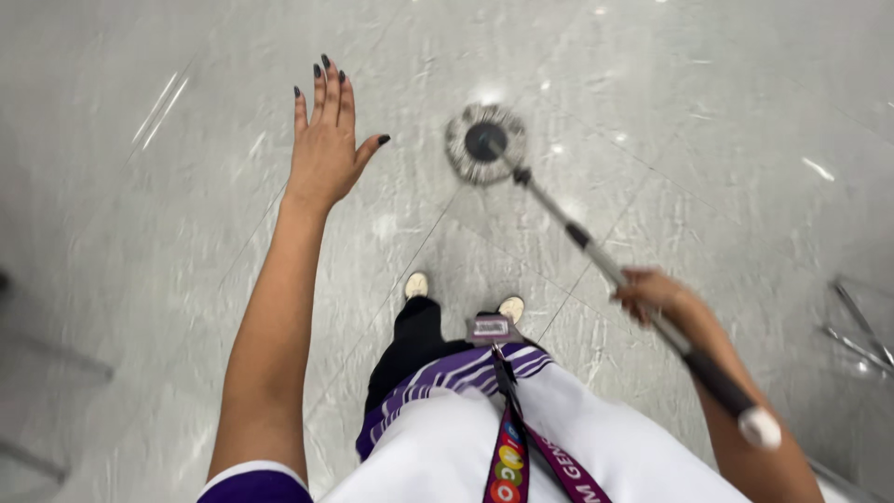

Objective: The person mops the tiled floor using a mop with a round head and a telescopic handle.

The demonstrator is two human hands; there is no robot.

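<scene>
My right hand (pixel 652 293) grips the metal handle of a mop (pixel 596 256) partway down the pole. The pole runs from a black grip with a white end cap (pixel 759 427) at lower right up to a round grey mop head (pixel 484 142), which rests flat on the pale marble floor (pixel 140 242) ahead of my feet. My left hand (pixel 326 140) is stretched out in front at the left, palm down, fingers spread, dark nails showing; it holds nothing and hangs in the air left of the mop head.
My two light shoes (pixel 417 284) stand on the tiled floor below the mop head. A lanyard with a badge (pixel 491 328) hangs from my chest. Shiny metal legs (pixel 861 326) of some furniture show at the right edge.
</scene>
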